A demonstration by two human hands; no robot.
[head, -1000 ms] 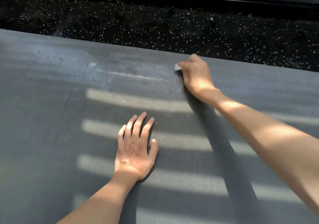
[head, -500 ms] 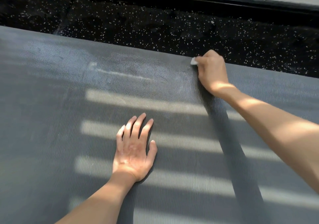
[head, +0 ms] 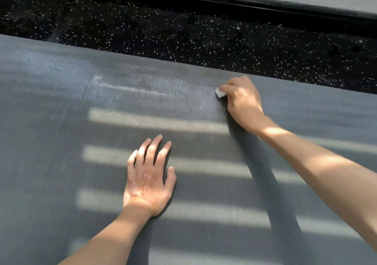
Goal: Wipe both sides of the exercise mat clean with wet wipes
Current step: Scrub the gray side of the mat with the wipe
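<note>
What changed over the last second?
The right hand, gripping the wet wipe, slid right along the exercise mat's far edge, then drew back toward the person, away from that edge. The left hand stayed flat on the mat; the wipe stayed gripped.

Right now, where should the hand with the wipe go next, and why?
Probably slide the right hand, which pinches the wet wipe, leftward along the mat toward the pale streak. That streak shows on the ribbed surface to the wipe's left, and the left hand lies flat on the mat, seemingly steadying it.
</note>
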